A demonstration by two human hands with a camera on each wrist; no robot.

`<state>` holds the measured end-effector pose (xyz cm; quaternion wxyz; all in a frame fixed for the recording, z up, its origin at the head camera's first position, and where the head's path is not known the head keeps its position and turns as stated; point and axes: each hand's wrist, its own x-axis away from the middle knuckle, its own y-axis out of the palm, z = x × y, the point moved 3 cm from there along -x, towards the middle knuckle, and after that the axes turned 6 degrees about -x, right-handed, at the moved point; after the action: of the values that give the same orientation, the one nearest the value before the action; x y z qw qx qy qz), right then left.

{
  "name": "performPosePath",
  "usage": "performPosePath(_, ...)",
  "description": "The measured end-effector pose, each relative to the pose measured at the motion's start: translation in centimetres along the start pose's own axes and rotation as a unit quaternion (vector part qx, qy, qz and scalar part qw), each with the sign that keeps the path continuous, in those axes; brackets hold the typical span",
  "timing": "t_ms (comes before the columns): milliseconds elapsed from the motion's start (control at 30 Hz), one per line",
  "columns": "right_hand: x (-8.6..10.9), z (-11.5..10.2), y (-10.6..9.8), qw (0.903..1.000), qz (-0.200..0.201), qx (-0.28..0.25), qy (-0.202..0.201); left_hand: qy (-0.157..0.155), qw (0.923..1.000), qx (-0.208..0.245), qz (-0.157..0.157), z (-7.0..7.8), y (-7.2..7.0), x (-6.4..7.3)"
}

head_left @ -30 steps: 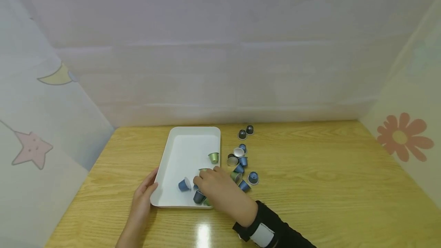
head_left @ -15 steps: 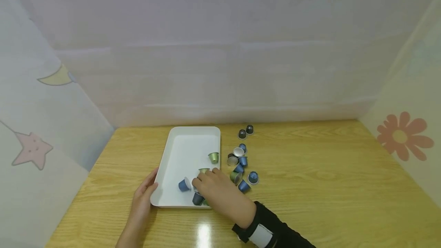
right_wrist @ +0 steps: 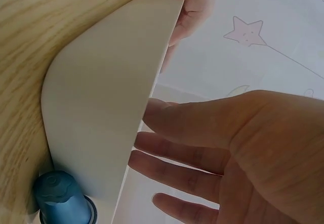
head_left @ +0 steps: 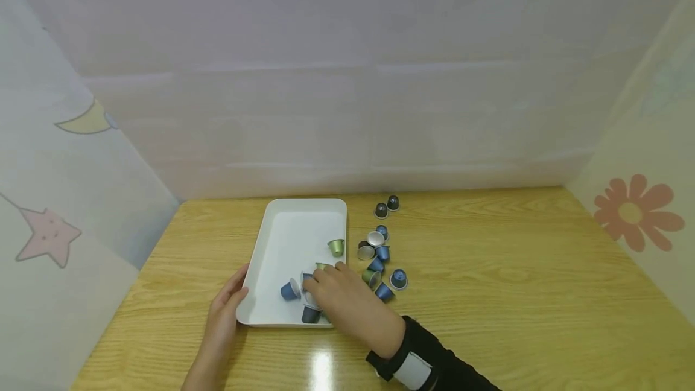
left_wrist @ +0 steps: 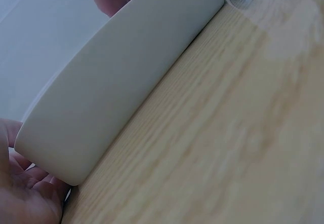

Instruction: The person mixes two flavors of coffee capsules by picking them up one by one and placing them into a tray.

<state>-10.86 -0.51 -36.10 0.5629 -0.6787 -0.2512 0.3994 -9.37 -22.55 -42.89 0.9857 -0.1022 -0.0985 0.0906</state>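
A white tray (head_left: 290, 222) lies on the wooden table. My left hand (head_left: 224, 306) grips its near left edge, with the thumb at the rim and fingers against the outer side. My right hand (head_left: 355, 309) reaches over the right rim, fingers bent down among coffee capsules in the near right part. Beside these fingertips are a blue capsule (head_left: 289, 290) on its side, a dark capsule (head_left: 311, 315) and white lids. A light green capsule (head_left: 336, 247) lies farther back. In the right wrist view the tray wall (right_wrist: 101, 82) hides the fingertips; I cannot tell whether they pinch a capsule.
Right of the tray, several capsules lie in a loose row, among them an upright blue capsule (head_left: 399, 278), a green capsule (head_left: 371, 277) and a silver-lidded one (head_left: 376, 238). A black capsule (head_left: 382, 210) stands near the back wall (head_left: 374, 137), beside another.
My right fingers have shifted slightly among the capsules. Those at the fingertips have turned, showing more white lid, and the dark one has shifted slightly. My left hand stays put.
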Motion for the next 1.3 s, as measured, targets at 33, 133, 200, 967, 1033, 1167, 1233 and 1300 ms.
performPosePath(33, 0.0, 0.0, 0.0, 1.0, -0.007, -0.003, 0.004, 0.002, 1.0, -0.002, 0.001, 0.0, 0.0, 0.0)
performPosePath(133, -0.1, 0.3, -0.2, 0.9994, -0.026, -0.013, 0.016, 0.004, 1.0, 0.0, 0.002, 0.0, 0.0, 0.0)
performPosePath(200, 0.0, 0.4, -0.2, 0.9991, -0.033, -0.017, 0.022, 0.006, 1.0, 0.002, 0.003, -0.1, 0.0, 0.0)
performPosePath(967, 0.3, 4.3, -1.2, 0.9971, 0.011, -0.02, 0.072, 0.0, 1.0, 0.006, 0.008, 0.0, 0.0, 0.0)
performPosePath(1033, 0.4, 4.8, -1.3, 0.996, 0.015, -0.033, 0.081, 0.0, 0.9999, 0.007, 0.008, 0.0, 0.0, 0.0)
performPosePath(1167, 0.5, 5.9, -1.4, 0.9922, 0.026, -0.063, 0.105, 0.0, 1.0, 0.007, 0.007, 0.1, 0.1, 0.0)
performPosePath(1233, 0.6, 6.5, -1.5, 0.9892, 0.027, -0.08, 0.12, 0.001, 1.0, 0.007, 0.007, 0.1, 0.1, 0.0)
performPosePath(1300, 0.8, 7.1, -1.5, 0.9854, 0.024, -0.098, 0.137, 0.001, 1.0, 0.007, 0.007, 0.1, 0.1, 0.0)
